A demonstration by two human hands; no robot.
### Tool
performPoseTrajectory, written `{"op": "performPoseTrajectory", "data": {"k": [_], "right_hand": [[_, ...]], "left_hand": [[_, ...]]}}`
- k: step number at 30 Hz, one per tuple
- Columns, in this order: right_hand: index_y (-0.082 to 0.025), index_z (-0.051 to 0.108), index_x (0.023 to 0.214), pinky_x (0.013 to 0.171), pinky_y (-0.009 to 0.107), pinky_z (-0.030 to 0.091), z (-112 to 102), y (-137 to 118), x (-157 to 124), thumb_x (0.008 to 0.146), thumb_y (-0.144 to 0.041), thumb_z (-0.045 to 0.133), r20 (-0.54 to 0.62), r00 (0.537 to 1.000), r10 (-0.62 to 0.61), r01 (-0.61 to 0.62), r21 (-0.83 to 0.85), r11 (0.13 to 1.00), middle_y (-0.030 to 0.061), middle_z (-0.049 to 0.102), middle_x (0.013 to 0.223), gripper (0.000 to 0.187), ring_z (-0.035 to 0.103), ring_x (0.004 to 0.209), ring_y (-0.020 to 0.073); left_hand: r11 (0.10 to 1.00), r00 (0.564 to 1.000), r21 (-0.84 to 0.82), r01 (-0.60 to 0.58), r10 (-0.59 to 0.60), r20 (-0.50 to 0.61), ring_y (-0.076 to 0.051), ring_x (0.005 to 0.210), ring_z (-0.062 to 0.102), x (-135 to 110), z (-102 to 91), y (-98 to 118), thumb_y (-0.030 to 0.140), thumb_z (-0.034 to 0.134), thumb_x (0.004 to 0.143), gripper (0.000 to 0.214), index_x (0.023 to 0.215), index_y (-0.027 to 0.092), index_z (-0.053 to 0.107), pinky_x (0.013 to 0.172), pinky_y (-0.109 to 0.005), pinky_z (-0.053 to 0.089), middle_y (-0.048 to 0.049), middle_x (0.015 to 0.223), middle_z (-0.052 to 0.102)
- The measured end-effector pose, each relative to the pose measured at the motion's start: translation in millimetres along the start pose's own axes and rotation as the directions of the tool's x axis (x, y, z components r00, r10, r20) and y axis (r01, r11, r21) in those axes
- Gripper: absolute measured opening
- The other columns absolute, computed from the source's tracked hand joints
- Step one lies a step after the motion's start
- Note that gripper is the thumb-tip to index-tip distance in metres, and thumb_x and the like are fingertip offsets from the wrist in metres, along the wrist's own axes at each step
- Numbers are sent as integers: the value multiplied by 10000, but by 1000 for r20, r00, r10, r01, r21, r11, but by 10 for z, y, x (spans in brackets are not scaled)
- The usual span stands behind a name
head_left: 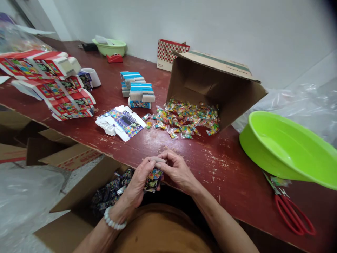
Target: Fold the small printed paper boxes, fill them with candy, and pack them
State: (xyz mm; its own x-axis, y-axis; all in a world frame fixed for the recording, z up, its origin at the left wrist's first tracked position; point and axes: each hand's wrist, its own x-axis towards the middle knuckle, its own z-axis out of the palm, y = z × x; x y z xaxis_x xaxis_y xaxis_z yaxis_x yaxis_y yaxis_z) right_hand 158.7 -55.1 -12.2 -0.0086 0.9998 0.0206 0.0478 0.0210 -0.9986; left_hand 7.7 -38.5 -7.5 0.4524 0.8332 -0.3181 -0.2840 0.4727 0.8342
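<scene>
left hand (138, 184): fingers closed on small printed box (153, 178), gripping its lower-left side; white bead bracelet (113, 221) at the wrist
right hand (177, 172): fingers pinched narrow on the box's grey top flap, thumb and forefinger meeting at the upper edge
small printed box: dark with bright coloured print, held in both hands at the near edge of the counter (216, 165), well in front of the tipped carton
tipped carton (213, 88): brown cardboard, lying on its side, open mouth facing the person
candy packets (184, 117): loose multicoloured pile spilling from the tipped carton's mouth onto the counter
flat box blanks (121, 123): small fanned stack left of the tipped carton, near the packets
blue-banded stacks (137, 89): just left of the tipped carton
red printed cartons (50, 84): large heap far left of the tipped carton
green basin (289, 151): right of the tipped carton, at counter edge
red scissors (292, 211): just below the green basin, on the counter
open floor box (79, 203): below counter edge, dark printed packs inside
</scene>
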Motion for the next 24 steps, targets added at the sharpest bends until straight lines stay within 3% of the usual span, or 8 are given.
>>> {"op": "performPoseTrajectory", "data": {"k": [3,5,9,11,14,17,20,24], "right_hand": [[-243,740,920,783,329,500,-19,5,-9,900,-382,627,27,967,-254,252,-255,933,56,707,896,180,634,835,185],[-264,751,953,834,344,504,-35,-9,-13,919,-371,603,114,957,-267,289,-280,916,56,734,968,186,652,888,191],[-211,742,874,599,287,516,18,-38,-7,844,-400,686,93,995,44,-45,7,999,57,733,921,199,604,627,133],[-184,711,870,476,257,472,73,-38,11,796,-410,731,123,969,215,-239,235,942,40,707,785,239,532,502,106],[-173,678,872,442,253,462,121,-30,43,784,-418,739,114,952,284,-306,324,895,8,647,645,267,506,462,108],[-181,709,835,559,277,511,110,-18,49,821,-386,707,11,995,102,-102,86,991,37,685,729,206,584,582,136],[-224,735,864,848,345,525,102,14,9,873,-324,661,55,984,-170,175,-128,976,62,712,981,124,652,915,187],[-271,710,1014,977,372,486,170,98,-34,892,-318,652,131,968,-215,220,-24,975,58,641,1186,143,600,1132,193]], "left_hand": [[978,988,-134,157,-155,26,-151,473,610,9,-6,9,519,602,869,413,1035,143,640,406,-248,511,-37,681,678],[949,973,-216,230,-222,59,-158,429,605,14,-12,29,530,525,911,447,1096,136,628,382,-262,503,-40,662,678],[953,977,-216,212,-205,54,-182,432,631,30,-20,19,529,456,943,523,1251,126,580,387,-270,502,-60,664,702],[966,983,-182,181,-180,24,-181,430,632,40,-25,-11,550,458,937,559,1247,105,594,403,-266,505,-68,647,705],[981,989,-133,140,-144,-22,-170,425,624,44,-48,-42,593,480,911,588,1156,87,651,407,-246,493,-70,624,702],[982,990,-134,136,-141,-29,-160,434,620,41,-89,-39,600,542,875,555,1050,95,692,408,-235,488,-63,618,696],[963,984,-217,157,-171,-46,-158,433,613,58,-129,-27,481,624,856,391,977,115,690,396,-249,501,-37,612,679],[938,982,-317,142,-175,-77,-145,426,603,90,-172,-12,315,630,831,295,1064,139,665,375,-265,515,-15,676,686]]}}
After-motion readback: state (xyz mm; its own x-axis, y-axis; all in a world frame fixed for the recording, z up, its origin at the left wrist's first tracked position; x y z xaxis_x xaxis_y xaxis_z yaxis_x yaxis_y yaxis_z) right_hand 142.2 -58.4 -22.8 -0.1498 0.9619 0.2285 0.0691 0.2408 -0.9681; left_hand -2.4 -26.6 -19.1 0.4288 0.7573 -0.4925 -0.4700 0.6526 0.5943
